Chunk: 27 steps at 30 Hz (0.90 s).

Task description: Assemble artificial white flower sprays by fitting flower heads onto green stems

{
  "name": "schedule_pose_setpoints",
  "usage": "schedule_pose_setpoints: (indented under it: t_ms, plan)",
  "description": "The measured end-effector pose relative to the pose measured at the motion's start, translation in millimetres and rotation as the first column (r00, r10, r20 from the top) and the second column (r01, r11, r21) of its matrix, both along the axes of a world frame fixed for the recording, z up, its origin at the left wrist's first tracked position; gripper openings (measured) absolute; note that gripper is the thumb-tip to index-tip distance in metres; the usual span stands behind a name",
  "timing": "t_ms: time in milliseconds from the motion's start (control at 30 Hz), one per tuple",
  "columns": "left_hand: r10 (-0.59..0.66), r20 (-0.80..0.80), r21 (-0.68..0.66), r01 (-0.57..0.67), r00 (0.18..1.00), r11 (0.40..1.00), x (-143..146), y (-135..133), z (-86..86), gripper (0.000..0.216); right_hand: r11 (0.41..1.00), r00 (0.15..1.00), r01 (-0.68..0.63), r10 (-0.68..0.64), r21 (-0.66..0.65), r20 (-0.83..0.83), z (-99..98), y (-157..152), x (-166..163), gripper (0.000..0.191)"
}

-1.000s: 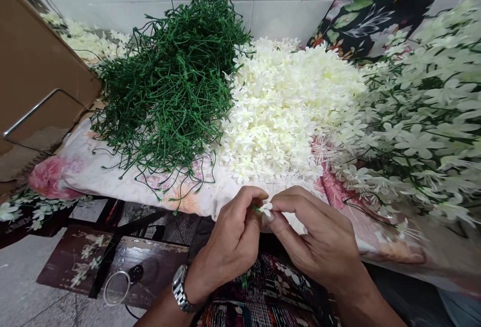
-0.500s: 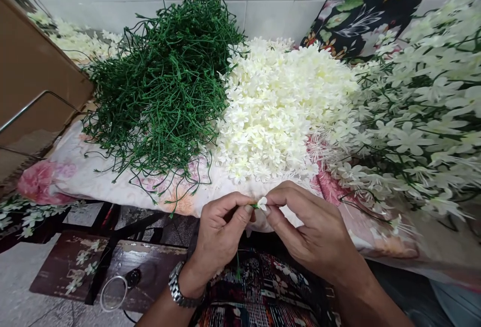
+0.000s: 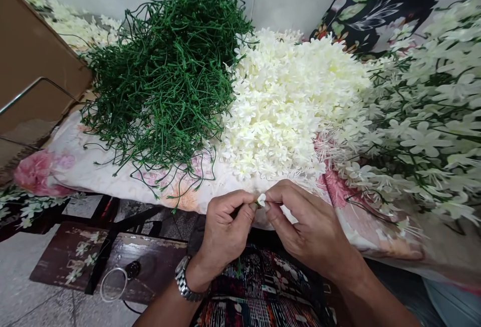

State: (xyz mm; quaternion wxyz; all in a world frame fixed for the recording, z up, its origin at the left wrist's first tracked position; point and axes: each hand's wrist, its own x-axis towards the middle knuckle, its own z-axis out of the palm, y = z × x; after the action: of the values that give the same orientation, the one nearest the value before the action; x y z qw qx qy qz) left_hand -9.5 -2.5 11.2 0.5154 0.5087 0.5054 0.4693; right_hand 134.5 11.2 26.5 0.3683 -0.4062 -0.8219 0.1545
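My left hand (image 3: 229,224) pinches a green artificial stem (image 3: 239,268), whose lower end hangs below the palm over my lap. Between finger and thumb, my right hand (image 3: 304,229) grips a small white artificial flower (image 3: 261,199). Flower and stem tip meet between the two hands, at the front edge of the cloth; my fingers partly cover the joint. Behind my hands lies a heap of loose white blossoms (image 3: 278,111). To its left rises a tangled pile of green stems (image 3: 161,76).
White flowers on stems (image 3: 424,136) fill the right side. A floral cloth (image 3: 93,172) covers the surface. At the left stands a cardboard box (image 3: 37,56); a flowered black bag (image 3: 383,16) leans on the tiled wall. Lower left is a dark wooden board (image 3: 150,262) with a clear ring-shaped item (image 3: 113,284).
The view has shifted slightly. Both hands still hold flower and stem together; the white flower has turned a little and shows less between the fingers.
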Motion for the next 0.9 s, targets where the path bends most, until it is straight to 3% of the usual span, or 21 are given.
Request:
schedule_pose_setpoints:
  t_ms: [267, 433, 533, 700, 900]
  plan:
    - [0.020, -0.009, -0.022, -0.020, 1.000, 1.000, 2, 1, 0.2, 0.018, 0.997, 0.998, 0.017, -0.022, 0.071, 0.061, -2.8, -3, -2, 0.016]
    - [-0.013, 0.262, -0.182, 0.063, 0.965, 0.981, -2, 2, -3.2, 0.014, 0.995, 0.998, -0.043, 0.039, -0.093, -0.051, 2.2, -3, 12, 0.006]
    - [0.005, 0.358, -0.244, 0.088, 0.934, 0.966, -5, 3, -1.9, 0.015, 0.997, 0.998, -0.021, 0.017, -0.080, -0.054, 8.6, -5, 20, 0.018]
    - [0.000, 0.339, -0.236, 0.086, 0.941, 0.968, -6, 1, -3.8, 0.020, 0.998, 0.999, -0.017, 0.019, 0.064, -0.026, 13.3, -8, 18, 0.012]
    - [-0.092, 0.218, -0.100, 0.116, 0.972, 0.988, -5, 0, -3.3, 0.017, 0.991, 0.998, -0.052, 0.048, 0.121, 0.032, 5.3, -5, 13, 0.012]
